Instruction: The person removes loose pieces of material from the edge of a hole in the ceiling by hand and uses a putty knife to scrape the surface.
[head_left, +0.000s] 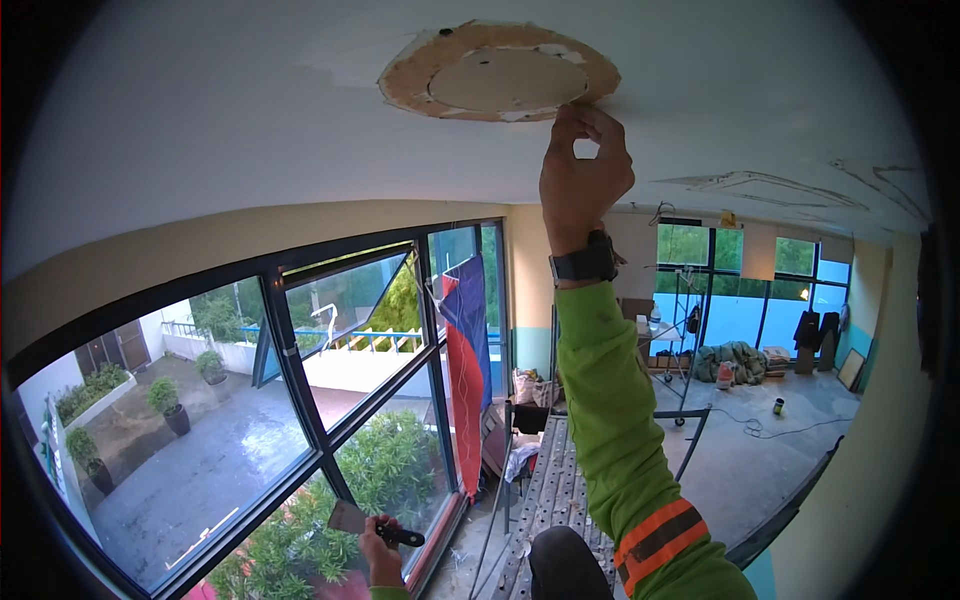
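Overhead, a round ceiling patch [510,82] is set in a ring of torn brown paper [405,84] with ragged white edges. My right hand [588,172], in a green sleeve and with a dark watch, reaches up to the near right edge of that ring. Thumb and index finger meet in a pinch there; whatever is between them is too small to make out. Low down, my left hand [380,558] is wrapped round the black handle of a putty knife [347,517]. Its flat blade points up and to the left, away from the ceiling.
A perforated metal scaffold platform [560,480] lies below me, with my dark-clad knee [568,565] above it. Tall framed windows [330,460] line the left, one tilted open. A red and blue cloth [465,370] hangs there. Farther off are a wheeled scaffold [682,350] and covered piles [735,363].
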